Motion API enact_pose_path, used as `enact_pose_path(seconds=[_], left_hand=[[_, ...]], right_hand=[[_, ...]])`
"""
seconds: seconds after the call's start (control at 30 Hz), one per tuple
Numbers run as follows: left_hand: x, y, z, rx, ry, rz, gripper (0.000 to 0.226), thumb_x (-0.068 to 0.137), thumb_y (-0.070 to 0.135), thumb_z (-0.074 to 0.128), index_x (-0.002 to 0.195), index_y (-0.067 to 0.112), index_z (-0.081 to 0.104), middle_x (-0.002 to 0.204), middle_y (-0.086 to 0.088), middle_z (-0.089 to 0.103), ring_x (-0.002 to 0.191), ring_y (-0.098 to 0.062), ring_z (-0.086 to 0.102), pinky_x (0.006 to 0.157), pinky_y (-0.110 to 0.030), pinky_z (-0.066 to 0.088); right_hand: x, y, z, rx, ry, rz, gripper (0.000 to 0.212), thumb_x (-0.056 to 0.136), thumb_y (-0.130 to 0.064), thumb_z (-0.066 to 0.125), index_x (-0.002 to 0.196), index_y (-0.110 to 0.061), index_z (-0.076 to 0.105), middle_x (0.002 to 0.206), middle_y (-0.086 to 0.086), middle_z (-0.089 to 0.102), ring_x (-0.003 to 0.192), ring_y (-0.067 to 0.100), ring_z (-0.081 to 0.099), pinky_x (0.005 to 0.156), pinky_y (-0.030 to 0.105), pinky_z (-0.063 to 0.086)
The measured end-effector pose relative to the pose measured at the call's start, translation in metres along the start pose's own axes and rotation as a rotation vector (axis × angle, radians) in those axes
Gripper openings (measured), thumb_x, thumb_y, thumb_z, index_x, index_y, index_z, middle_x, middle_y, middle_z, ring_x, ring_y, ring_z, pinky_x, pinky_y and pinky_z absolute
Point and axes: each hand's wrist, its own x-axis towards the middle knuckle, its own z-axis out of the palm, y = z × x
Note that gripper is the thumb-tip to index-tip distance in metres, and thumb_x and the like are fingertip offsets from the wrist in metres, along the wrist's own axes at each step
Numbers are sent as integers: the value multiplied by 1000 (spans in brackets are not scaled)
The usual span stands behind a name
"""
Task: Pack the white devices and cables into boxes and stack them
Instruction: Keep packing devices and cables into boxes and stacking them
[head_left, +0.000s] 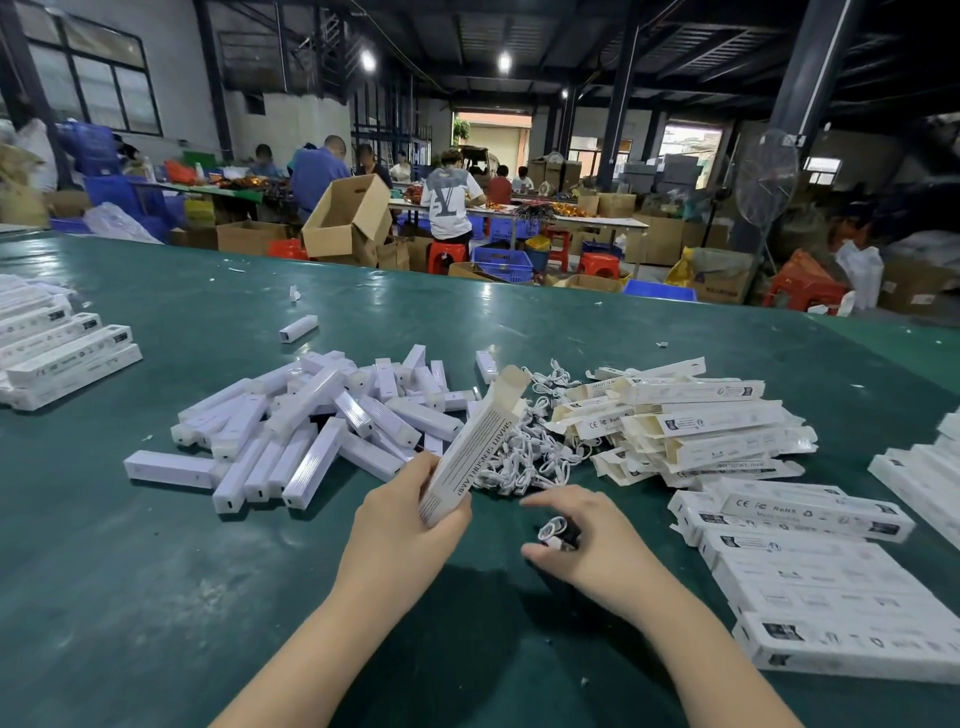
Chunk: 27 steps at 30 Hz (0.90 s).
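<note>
My left hand (402, 514) grips a long white box (475, 441) by its lower end; the box tilts up and away with its top flap open. My right hand (582, 540) pinches a small coiled white cable (555, 531) just above the green table (156, 571). A heap of white bar-shaped devices (306, 426) lies to the left of the box. Behind my hands sits a tangle of white cables (524, 452). Flat, unfilled boxes (696, 426) are piled to the right of the cables.
Closed boxes are stacked at the near right (810, 582) and at the far left (57, 348). One device (298, 328) lies alone farther back. Beyond the table edge, people work at benches among cardboard cartons, blue crates and red stools.
</note>
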Motion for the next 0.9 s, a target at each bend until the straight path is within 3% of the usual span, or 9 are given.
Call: enact_pose_path(seconds=[0.07,0.17,0.3,0.43,0.5,0.63,0.73,0.8,0.9], left_hand=[[-1,0,0,-13,-13,-8,10,84,34,60,87,28,54,71,4,62,50,-7,40,49,-20,36],[0,2,0,-73,-27,-40,10,84,35,62,88,27,56,73,1,62,51,-9,46,51,-22,39],[3,11,3,-448,-66,-215,13,85,21,71,96,18,66,77,-2,73,71,-17,71,71,-33,60],[6,11,-3,-651,-201,-238,33,77,25,80,104,9,68,97,-7,75,93,-21,71,80,-31,56],[6,12,-7,-668,-233,-245,41,69,25,82,103,7,67,92,-6,75,85,-18,71,71,-23,53],[7,13,-8,-632,-206,-253,19,75,8,78,91,5,67,74,-5,72,67,-12,67,60,-18,50],[8,12,-7,-678,-161,-296,19,76,6,77,93,6,69,82,-10,74,76,-20,70,70,-29,54],[8,11,-5,-702,-153,-327,23,77,7,77,97,5,68,87,-12,74,81,-22,71,71,-30,55],[8,12,-3,-753,-159,-350,22,78,8,76,98,5,68,88,-12,74,79,-19,70,68,-26,55]], right_hand=[[-2,-2,-1,63,-16,1,33,82,-16,71,114,-25,71,109,-10,63,96,7,58,81,3,38],[-4,-5,-4,222,73,46,23,79,-9,75,99,-20,75,89,-10,69,83,13,68,80,14,51],[-11,-32,-7,396,214,-118,27,75,-10,82,88,-32,74,80,-13,74,74,0,68,71,12,51],[-21,-51,-4,287,277,-368,36,74,-8,74,103,-29,72,87,-20,70,80,0,64,72,15,51],[-23,-51,-5,228,299,-379,40,75,-7,76,110,-26,69,92,-20,65,81,1,61,78,22,52],[-23,-53,-4,230,323,-382,38,76,-4,77,108,-23,71,95,-21,65,82,4,62,81,21,51],[-23,-54,-2,362,323,-347,33,76,-24,75,105,-37,68,98,-23,67,96,0,61,80,9,45],[-23,-55,1,370,290,-313,36,72,-34,76,106,-38,66,102,-24,64,99,1,60,78,10,46],[-20,-56,9,373,325,-315,37,73,-13,80,106,-27,71,99,-20,64,90,7,64,72,18,53]])
